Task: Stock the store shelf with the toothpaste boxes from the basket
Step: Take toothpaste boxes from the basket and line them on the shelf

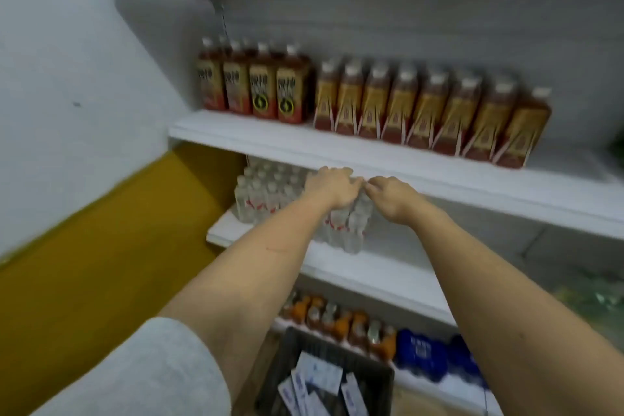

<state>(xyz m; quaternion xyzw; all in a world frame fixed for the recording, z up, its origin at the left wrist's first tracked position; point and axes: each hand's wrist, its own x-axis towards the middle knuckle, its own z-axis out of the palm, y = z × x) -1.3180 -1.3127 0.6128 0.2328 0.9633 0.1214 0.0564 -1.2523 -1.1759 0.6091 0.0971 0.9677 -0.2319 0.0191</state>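
Both hands reach in at the clear water bottles point(256, 196) on the middle shelf point(388, 267). Left hand point(332, 187) and right hand point(393, 197) nearly touch, fingers curled over bottle tops; actual grip unclear, blurred. Toothpaste boxes point(317, 382) sit in the dark basket point(293, 344) below the arms.

White wall point(67, 61) at left, mustard-yellow band point(84, 263) along its lower part. White tiered shelving point(304, 145) carries brown drink bottles point(405, 105), clear water bottles point(266, 192), orange and blue bottles point(341, 321) lowest. Flat, even light; picture blurred.
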